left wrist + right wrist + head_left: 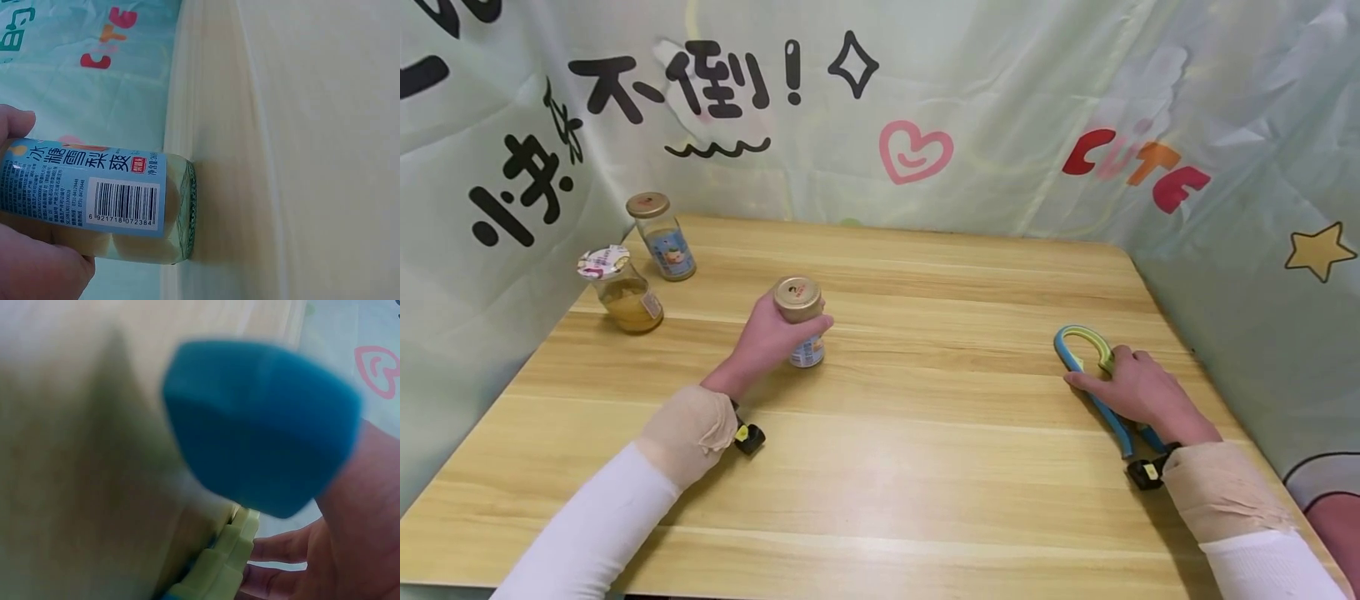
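A glass jar (798, 293) with a gold lid stands upright in the grip of my left hand (766, 335), left of the table's middle. In the left wrist view its light-blue label (81, 187) shows a barcode, and pale pieces are visible through the glass. The jar's base is right at the tabletop. Over on the right, my right hand (1142, 387) holds a blue jar opener (1108, 414) with a yellow-green inner loop. Its blue handle end (262, 431) looms large in the right wrist view, with fingers beside the ridged green lining (219, 569).
Two more jars stand at the table's back left: one (672, 252) with a gold lid and blue label, another (632, 307) with a patterned cover and yellowish contents. A printed curtain (1000, 100) hangs along the back and sides of the wooden table (910, 483).
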Motion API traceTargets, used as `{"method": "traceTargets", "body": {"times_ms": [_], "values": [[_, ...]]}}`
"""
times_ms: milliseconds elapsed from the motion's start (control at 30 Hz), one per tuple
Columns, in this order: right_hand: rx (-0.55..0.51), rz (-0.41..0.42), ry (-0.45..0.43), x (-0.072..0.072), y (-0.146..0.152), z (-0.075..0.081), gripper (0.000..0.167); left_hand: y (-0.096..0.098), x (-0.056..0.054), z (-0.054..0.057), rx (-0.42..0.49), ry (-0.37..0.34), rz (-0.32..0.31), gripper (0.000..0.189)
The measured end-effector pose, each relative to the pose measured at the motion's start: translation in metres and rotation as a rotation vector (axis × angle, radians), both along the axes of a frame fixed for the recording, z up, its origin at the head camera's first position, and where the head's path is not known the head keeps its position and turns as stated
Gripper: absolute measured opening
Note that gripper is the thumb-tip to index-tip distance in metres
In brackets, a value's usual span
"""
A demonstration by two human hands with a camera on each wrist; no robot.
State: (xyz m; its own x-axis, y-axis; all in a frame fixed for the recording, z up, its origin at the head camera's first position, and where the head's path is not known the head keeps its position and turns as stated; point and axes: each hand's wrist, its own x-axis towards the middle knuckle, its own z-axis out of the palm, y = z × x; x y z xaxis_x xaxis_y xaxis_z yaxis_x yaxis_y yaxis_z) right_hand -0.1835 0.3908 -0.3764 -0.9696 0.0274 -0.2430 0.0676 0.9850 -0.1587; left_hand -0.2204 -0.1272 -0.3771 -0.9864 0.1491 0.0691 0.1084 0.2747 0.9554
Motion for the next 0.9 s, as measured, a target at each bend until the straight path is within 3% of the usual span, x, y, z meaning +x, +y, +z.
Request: {"method": "traceTargets", "body": {"times_ms": [333,900], "values": [[-0.006,-0.015,-0.004,-0.001,-0.003,0.001,0.116,0.031,-0.009,0.001,0.029,0.020,-0.073,0.047],[-0.031,-0.030,-0.010,-0.002,-0.007,0.003,0.109,0.072,-0.021,0.001,0.045,0.032,-0.129,0.049]]}}
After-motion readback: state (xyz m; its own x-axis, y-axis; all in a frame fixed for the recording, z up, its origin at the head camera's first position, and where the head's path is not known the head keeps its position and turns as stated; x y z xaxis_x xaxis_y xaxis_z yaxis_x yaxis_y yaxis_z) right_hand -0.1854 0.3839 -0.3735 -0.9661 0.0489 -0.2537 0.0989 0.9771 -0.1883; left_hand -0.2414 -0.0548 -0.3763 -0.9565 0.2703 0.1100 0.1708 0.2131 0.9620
